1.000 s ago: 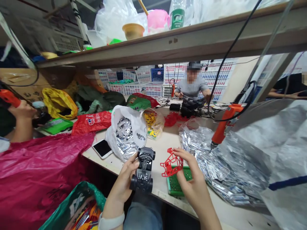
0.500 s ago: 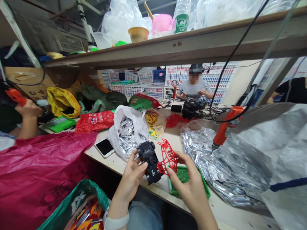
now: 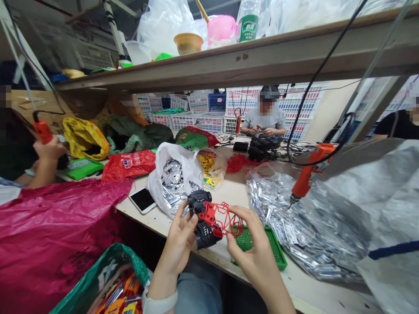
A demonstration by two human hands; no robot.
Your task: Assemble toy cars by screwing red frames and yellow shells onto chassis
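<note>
In my left hand (image 3: 179,235) is a black toy car chassis (image 3: 207,235) with thick wheels, gripped between thumb and fingers. My right hand (image 3: 253,237) pinches a red plastic lattice frame (image 3: 225,220), which looks like a toy car's roll cage. The red frame's left end overlaps the chassis from my viewpoint; whether they touch I cannot tell. Below and behind my right hand lies a green perforated tray (image 3: 274,246) on the table.
A white bag of silvery parts (image 3: 159,174) and a phone (image 3: 142,199) lie left; a clear bag of shiny parts (image 3: 314,235) lies right. An orange electric screwdriver (image 3: 306,179) hangs there. A shelf (image 3: 242,65) crosses above. Co-workers sit opposite, left and right.
The red frame has swung from upright to nearly level and moved left over the chassis. The chassis has turned slightly. At left, a co-worker's hand with an orange screwdriver has shifted right.
</note>
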